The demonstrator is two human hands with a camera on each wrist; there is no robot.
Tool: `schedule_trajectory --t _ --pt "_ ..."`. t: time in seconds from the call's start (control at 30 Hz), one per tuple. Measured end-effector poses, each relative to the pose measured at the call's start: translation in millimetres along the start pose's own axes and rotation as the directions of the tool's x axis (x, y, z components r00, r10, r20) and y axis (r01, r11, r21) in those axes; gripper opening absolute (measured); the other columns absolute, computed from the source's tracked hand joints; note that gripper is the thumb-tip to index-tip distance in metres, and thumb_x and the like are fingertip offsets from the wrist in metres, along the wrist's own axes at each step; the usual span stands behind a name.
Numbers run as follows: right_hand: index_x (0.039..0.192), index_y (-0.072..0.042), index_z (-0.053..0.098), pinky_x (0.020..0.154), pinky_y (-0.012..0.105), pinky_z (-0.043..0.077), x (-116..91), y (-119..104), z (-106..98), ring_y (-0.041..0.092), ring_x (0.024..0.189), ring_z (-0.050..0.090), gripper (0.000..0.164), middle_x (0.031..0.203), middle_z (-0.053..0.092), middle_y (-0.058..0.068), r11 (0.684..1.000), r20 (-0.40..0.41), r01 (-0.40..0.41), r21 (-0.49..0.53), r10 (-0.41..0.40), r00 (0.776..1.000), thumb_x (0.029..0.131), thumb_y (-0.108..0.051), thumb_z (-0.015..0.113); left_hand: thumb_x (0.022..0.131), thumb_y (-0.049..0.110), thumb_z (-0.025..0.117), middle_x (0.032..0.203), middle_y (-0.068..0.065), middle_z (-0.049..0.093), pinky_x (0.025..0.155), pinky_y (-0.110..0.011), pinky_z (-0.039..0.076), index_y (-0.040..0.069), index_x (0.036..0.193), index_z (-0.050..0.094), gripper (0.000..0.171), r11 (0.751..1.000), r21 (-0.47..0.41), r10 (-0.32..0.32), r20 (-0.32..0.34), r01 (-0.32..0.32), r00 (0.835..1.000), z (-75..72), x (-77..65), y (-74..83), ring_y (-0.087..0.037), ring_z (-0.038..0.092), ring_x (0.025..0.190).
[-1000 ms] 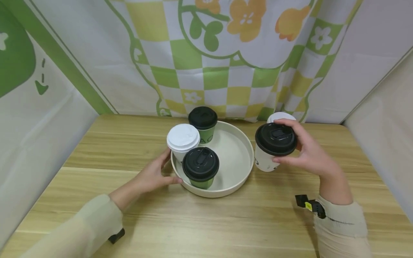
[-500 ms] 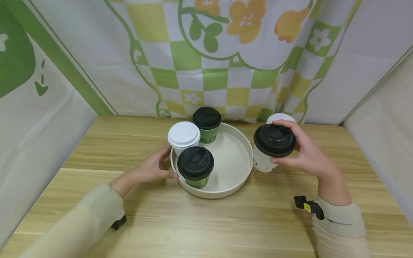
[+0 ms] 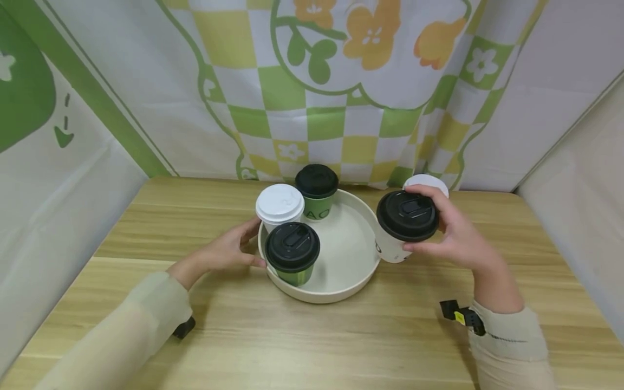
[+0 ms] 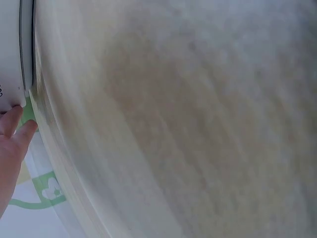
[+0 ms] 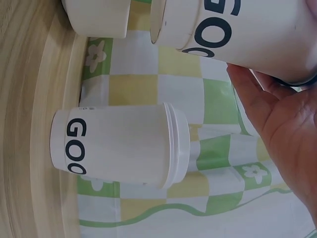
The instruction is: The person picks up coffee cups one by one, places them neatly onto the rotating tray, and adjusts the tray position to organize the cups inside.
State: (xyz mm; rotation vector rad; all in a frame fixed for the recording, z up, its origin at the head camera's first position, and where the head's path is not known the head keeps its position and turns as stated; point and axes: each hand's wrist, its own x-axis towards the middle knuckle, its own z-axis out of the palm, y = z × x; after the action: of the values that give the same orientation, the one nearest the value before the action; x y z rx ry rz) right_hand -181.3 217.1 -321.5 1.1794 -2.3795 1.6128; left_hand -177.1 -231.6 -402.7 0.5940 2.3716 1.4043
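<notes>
My right hand (image 3: 455, 230) grips a white paper cup (image 3: 392, 249) with a black lid by its right side, fingers and thumb round it. Held tilted, the cup overlaps the tray's right rim in the head view; in the right wrist view its base shows clear of the table. At the left edge of the round cream tray (image 3: 348, 254), my left hand (image 3: 226, 252) holds the rim, thumb in front and fingers farther back. Inside stand a white-lidded cup (image 3: 279, 203) and two green cups with black lids, one in front (image 3: 292, 252) and one behind (image 3: 317, 189).
Another white cup (image 5: 119, 146) with a white lid stands on the wooden table (image 3: 302, 346) behind my right hand. A checked green and yellow curtain (image 3: 341, 119) hangs along the table's back edge, and pale walls rise at both sides.
The tray has turned clockwise: the front green cup shifted left, the back one right. My left thumb slid up along the rim. My right hand moved the black-lidded white cup left toward the tray.
</notes>
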Motion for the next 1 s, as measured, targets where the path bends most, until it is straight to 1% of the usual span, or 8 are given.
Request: schedule_trajectory --t 0.13,0.3,0.6,0.8,1.0 --pt "0.149 0.000 0.034 0.091 0.015 0.055 0.8 -1.2 3.1 0.007 0.117 0.058 0.098 0.139 0.047 0.004 1.000 -0.008 -0.005 0.014 0.005 1.000 0.065 0.019 0.082 0.078 0.014 0.084 0.164 -0.026 0.011 0.121 -0.061 0.020 -0.005 0.157 0.009 0.111 1.000 -0.001 0.006 0.013 -0.006 1.000 -1.5 1.4 -0.3 -0.047 0.021 0.149" --pt "0.150 -0.002 0.034 0.094 0.016 0.054 4.3 -2.5 6.2 0.008 0.120 0.057 0.099 0.140 0.046 0.007 0.999 -0.005 -0.009 0.035 0.009 1.000 0.065 0.019 0.082 0.078 0.014 0.084 0.165 -0.025 0.010 0.121 -0.060 0.020 -0.004 0.157 0.008 0.111 1.000 -0.002 -0.004 0.016 0.004 1.000 -1.8 2.7 -0.1 -0.047 0.020 0.149" --pt "0.149 -0.006 0.036 0.099 0.014 0.050 11.8 -7.0 13.5 0.008 0.124 0.055 0.099 0.140 0.050 0.009 0.999 0.024 -0.037 0.006 0.037 0.999 0.065 0.014 0.085 0.078 0.014 0.084 0.164 -0.026 0.011 0.121 -0.060 0.021 -0.006 0.157 0.008 0.111 1.000 0.008 -0.005 0.010 0.005 1.000 -1.3 1.8 -0.3 -0.048 0.022 0.148" --pt "0.148 -0.005 0.037 0.097 0.016 0.051 16.4 -8.8 20.6 0.007 0.122 0.056 0.098 0.139 0.049 0.010 1.000 0.042 -0.020 -0.001 0.020 0.999 0.065 0.013 0.086 0.078 0.013 0.084 0.164 -0.026 0.011 0.121 -0.060 0.020 -0.005 0.157 0.009 0.111 1.000 -0.007 0.002 0.010 -0.002 1.000 -0.9 0.7 0.5 -0.047 0.021 0.149" --pt "0.148 -0.006 0.038 0.097 0.018 0.052 21.1 -8.0 28.8 0.009 0.122 0.057 0.099 0.140 0.049 0.014 1.000 0.057 -0.006 0.010 0.006 0.998 0.064 0.011 0.087 0.077 0.012 0.084 0.164 -0.027 0.012 0.121 -0.061 0.020 -0.006 0.157 0.009 0.111 1.000 -0.011 0.013 0.008 -0.013 1.000 -1.1 0.0 -0.9 -0.048 0.021 0.148"
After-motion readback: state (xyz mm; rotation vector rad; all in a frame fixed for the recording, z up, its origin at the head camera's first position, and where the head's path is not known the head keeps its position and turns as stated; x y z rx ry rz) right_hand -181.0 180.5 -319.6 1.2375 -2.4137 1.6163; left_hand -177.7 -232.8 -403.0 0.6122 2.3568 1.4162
